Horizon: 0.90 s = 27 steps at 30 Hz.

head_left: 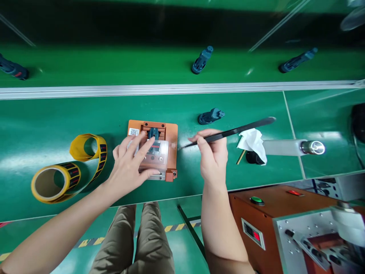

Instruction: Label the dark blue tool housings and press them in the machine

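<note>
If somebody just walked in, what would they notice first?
Probably the yellow roll, its label strip curling up at the left of the green bench. Then the orange fixture in the middle, with the left hand over its clear cover. Right of it, the right hand holds a black pointed tool.

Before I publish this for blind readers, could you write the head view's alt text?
A person's left hand touches an orange, clear-covered fixture; the right hand holds a pointed black tool beside it. A yellow label roll sits at left.
</note>
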Available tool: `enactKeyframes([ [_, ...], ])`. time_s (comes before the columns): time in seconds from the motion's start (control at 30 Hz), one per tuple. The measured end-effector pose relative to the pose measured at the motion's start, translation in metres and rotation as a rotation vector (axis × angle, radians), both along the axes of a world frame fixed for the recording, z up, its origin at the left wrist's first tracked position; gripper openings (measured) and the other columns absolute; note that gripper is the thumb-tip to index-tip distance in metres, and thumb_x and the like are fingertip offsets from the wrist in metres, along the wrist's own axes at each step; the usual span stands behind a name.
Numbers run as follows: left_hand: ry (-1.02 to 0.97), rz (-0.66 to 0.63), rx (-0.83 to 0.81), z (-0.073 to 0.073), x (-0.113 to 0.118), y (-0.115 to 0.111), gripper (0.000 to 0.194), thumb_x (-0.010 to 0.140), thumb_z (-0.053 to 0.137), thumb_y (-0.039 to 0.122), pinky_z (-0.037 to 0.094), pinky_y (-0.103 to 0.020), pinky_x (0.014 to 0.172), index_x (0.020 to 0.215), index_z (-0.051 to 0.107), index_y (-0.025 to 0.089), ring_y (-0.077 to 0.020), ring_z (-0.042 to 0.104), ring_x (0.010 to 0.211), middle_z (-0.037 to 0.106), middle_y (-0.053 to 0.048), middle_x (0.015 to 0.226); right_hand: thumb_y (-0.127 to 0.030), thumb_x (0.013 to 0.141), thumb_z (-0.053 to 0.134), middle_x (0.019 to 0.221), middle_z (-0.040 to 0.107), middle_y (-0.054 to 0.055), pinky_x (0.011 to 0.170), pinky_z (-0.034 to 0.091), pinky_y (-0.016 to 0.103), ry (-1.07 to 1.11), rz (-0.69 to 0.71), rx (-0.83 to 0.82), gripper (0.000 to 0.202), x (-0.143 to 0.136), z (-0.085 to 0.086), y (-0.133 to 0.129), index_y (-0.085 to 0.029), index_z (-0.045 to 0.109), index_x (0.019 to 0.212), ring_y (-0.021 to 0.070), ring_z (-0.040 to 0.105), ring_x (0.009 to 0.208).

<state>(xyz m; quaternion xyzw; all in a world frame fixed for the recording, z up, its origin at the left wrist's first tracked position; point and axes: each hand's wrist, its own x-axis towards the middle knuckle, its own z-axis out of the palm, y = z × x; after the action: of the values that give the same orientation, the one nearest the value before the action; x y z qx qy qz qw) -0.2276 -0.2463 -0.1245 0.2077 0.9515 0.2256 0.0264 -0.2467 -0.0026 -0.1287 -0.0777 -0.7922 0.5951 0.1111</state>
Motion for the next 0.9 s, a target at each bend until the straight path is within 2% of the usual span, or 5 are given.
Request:
enactKeyframes([
  [0.17, 0.146, 0.011, 0.263, -0.007, 0.001, -0.004, 0.088, 0.076, 0.084, 0.040, 0.050, -0.046, 0.100, 0.151, 0.038, 0.030, -0.0308, 0.055, 0.124, 0.054, -0.013, 0.138, -0.032, 0.101, 0.045, 0.095, 0.060, 0.009, 0.080, 0.053, 0.042, -0.100, 0.034, 0.550, 0.028, 0.033, -0.046, 0.019, -0.020, 0.058, 0.122, 0.0246, 0.061, 0.087],
  [0.37, 0.396, -0.331, 0.397, 0.001, 0.077, -0.022, 0.031, 0.079, 0.074, 0.004, 0.052, -0.042, 0.105, 0.101, 0.071, 0.026, -0.0185, 0.067, 0.105, 0.070, -0.002, 0.111, -0.031, 0.099, 0.047, 0.097, 0.055, 0.012, 0.082, 0.050, 0.049, -0.052, 0.020, 0.822, 0.037, 0.044, -0.080, 0.032, -0.020, 0.060, 0.132, 0.0294, 0.054, 0.093],
  [0.47, 0.256, -0.422, 0.293, -0.013, 0.106, -0.031, 0.030, 0.090, 0.057, 0.001, 0.040, -0.044, 0.118, 0.109, 0.072, 0.017, -0.0201, 0.065, 0.117, 0.075, -0.007, 0.111, -0.034, 0.100, 0.050, 0.107, 0.055, 0.013, 0.091, 0.046, 0.054, 0.008, 0.042, 0.792, 0.042, 0.040, -0.063, 0.026, -0.024, 0.056, 0.140, 0.0312, 0.054, 0.103],
  [0.63, 0.208, -0.258, 0.211, -0.046, 0.118, -0.039, 0.045, 0.089, 0.070, 0.016, 0.022, -0.053, 0.127, 0.133, 0.062, 0.022, -0.0237, 0.052, 0.136, 0.075, -0.008, 0.118, -0.040, 0.103, 0.045, 0.131, 0.051, 0.008, 0.107, 0.036, 0.052, 0.142, 0.582, 0.575, 0.037, 0.017, -0.033, 0.000, -0.040, 0.062, 0.136, 0.0305, 0.045, 0.125],
  [0.9, 0.199, -0.122, 0.125, -0.070, 0.108, -0.044, 0.088, 0.086, 0.074, 0.038, 0.013, -0.057, 0.127, 0.160, 0.029, 0.026, -0.0305, 0.019, 0.156, 0.060, -0.012, 0.145, -0.044, 0.102, 0.048, 0.137, 0.043, 0.005, 0.113, 0.035, 0.055, 0.115, 0.742, 0.515, 0.035, -0.003, -0.057, -0.009, -0.049, 0.061, 0.134, 0.0309, 0.037, 0.127],
])
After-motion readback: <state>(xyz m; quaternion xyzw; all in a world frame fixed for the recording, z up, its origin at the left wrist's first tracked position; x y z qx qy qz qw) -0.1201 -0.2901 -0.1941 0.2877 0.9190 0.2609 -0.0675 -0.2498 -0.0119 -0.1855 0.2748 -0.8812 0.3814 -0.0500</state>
